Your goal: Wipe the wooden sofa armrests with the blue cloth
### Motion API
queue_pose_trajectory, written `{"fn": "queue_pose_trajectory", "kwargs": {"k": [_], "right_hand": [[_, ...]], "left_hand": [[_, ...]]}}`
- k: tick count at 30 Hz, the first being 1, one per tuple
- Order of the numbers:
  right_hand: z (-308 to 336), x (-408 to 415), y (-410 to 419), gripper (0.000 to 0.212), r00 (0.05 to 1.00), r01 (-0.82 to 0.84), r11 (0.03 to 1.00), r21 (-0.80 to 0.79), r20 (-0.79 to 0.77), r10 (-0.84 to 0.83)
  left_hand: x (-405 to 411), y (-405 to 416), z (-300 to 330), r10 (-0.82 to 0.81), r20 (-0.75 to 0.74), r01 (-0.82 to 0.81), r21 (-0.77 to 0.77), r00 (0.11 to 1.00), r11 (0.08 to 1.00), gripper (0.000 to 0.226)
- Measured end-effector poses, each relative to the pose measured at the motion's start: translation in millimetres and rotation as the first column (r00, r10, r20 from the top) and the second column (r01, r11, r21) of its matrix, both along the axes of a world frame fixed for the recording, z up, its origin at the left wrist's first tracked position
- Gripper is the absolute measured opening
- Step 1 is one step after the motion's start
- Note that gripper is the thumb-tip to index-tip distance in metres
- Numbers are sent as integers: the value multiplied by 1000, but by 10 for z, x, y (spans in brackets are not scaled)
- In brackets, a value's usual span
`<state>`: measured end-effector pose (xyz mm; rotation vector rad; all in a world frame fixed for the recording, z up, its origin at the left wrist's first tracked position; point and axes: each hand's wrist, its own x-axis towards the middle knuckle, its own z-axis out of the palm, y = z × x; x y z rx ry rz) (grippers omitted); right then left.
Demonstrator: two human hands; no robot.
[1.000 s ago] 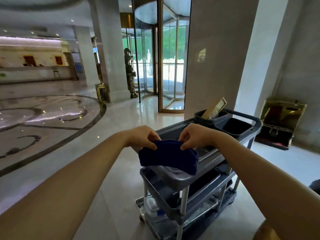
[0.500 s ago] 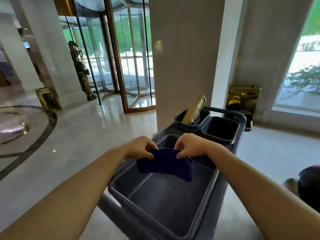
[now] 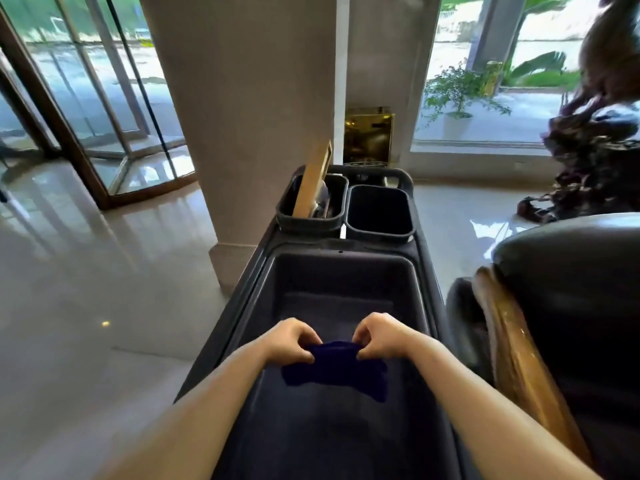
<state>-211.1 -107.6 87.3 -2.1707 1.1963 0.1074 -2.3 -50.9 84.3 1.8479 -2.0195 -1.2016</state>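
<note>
Head view: left hand (image 3: 292, 341), right hand (image 3: 379, 336) pinch blue cloth (image 3: 337, 367) hanging between them.

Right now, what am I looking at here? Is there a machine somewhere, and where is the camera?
There is no machine: this is one wide-angle camera worn on a person's head, looking forward and down, so the two bare arms reaching in from the bottom are the wearer's own. The left hand and the right hand each pinch the top edge of a folded blue cloth, which hangs over the large tray of a dark grey cleaning cart. At the cart's far end sit two small bins; the left bin holds a long tan tool, the right bin looks empty. On the right is a dark sofa with a glossy wooden armrest, which the cloth is meant to wipe. Beyond it are a polished lobby floor, a pillar and glass doors.
</note>
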Motion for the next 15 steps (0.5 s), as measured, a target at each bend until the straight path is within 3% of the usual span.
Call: {"fn": "queue_pose_trajectory", "kwargs": {"k": [7,15], "right_hand": [[-726,122,140,20,992,76,993,94,-112,-65],[-1059,101,68,20,982,160,972,170,-125,-139]], "left_hand": [[113,0,-853,0,18,-2,124,1000,992,30],[186,-127,-1201,-7,-38,16,222,999,975,31]]}}
